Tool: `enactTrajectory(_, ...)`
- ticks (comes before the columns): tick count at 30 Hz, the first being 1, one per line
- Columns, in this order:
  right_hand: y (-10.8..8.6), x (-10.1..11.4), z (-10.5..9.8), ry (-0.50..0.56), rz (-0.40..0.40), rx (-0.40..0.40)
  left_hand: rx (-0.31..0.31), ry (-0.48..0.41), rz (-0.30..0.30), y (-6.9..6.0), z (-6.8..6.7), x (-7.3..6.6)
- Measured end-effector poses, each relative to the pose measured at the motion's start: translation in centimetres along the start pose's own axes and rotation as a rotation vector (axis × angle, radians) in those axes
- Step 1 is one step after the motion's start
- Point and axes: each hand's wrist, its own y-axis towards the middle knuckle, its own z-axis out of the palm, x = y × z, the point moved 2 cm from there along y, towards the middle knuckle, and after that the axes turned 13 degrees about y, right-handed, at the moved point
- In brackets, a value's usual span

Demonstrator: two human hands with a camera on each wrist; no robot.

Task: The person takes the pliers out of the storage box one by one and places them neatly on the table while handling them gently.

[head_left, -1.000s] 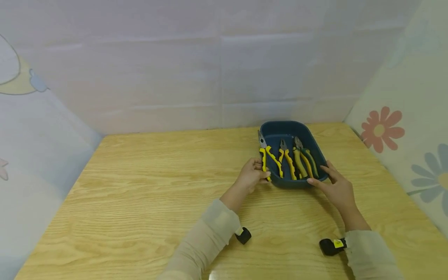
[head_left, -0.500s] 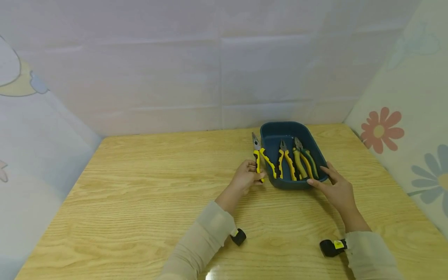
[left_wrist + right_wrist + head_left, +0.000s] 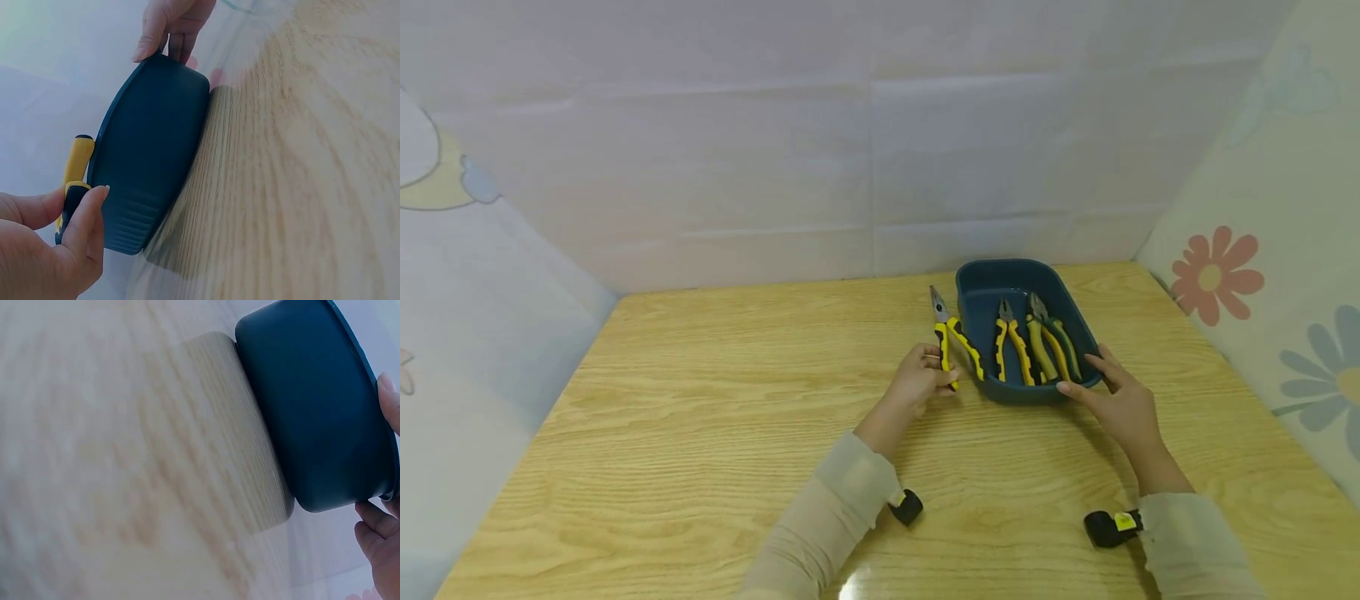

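My left hand [image 3: 917, 382] pinches one handle of the long-nose pliers [image 3: 942, 312], which have yellow-and-black grips. Their legs are spread and the nose points away, just left of the dark blue plastic bin [image 3: 1022, 395]. In the left wrist view, a pliers handle [image 3: 78, 159] lies close to the bin's rim; I cannot tell whether they touch. My right hand [image 3: 1122, 408] grips the bin's near right corner, thumb on the rim and fingers around the outside. Inside lie yellow-and-black pliers [image 3: 1021, 348] and, to their right, overlapping pliers with olive, yellow and green handles [image 3: 1070, 350].
The bin stands on a wood-grain table [image 3: 715, 417], near its far right edge. A pale wall sheet [image 3: 760, 167] rises behind the table, and a flower-patterned panel [image 3: 1292, 192] flanks the right side. A small black camera [image 3: 907, 507] hangs at the left cuff.
My left hand has carried the long-nose pliers leftward, from over the bin's left rim to just outside it. The right hand and the bin have stayed in place.
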Motion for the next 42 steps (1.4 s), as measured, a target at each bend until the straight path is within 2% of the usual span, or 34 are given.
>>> enactTrajectory(16, 0.0, 0.2, 0.4, -0.021, 0.032, -0.021, -0.017, 0.000, -0.025, -0.1, -0.9, 0.5)
enactTrajectory(25, -0.1, 0.2, 0.1, 0.010, 0.009, 0.007, -0.021, -0.013, -0.044, -0.1, -1.4, 0.9)
enactTrajectory(42, -0.1, 0.4, 0.0, -0.009, 0.012, 0.008, -0.040, 0.035, -0.080, 0.1, -1.7, 1.5)
